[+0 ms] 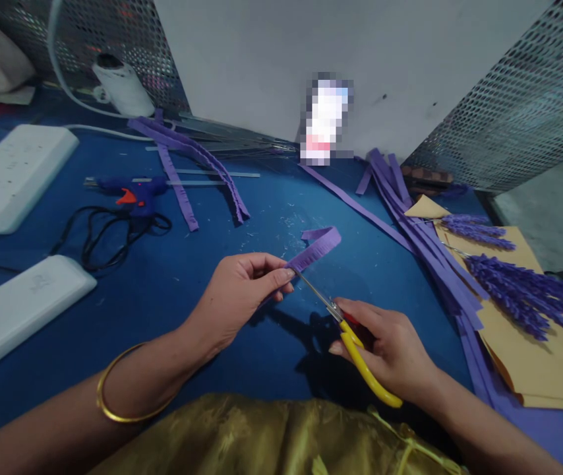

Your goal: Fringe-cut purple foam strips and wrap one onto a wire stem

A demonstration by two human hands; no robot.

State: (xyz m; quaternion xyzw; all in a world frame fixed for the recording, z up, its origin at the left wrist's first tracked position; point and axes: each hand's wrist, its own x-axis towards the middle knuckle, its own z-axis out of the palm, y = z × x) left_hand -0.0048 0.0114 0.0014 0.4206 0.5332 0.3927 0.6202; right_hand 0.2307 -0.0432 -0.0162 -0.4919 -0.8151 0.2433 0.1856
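Note:
My left hand [246, 293] pinches a narrow purple paper strip [317, 249] between thumb and fingers. The strip's free end bends back on itself above the table, and fine cuts seem to run along one edge. In my right hand [390, 340] is a pair of scissors [360, 359] with yellow handles and some red near the fingers. Their blades point up and left, with the tips at the strip's lower edge beside my left thumb. From here I cannot tell whether the blades are apart.
A blue glue gun [138, 190] with a black cord lies left on the blue table, near white power strips [19, 175]. Fringed purple strips [197, 152] lie behind. At right are long purple strips [410, 211], purple flower sprigs [513, 290] and tan paper [543, 369]. A blurred phone [328, 119] stands behind.

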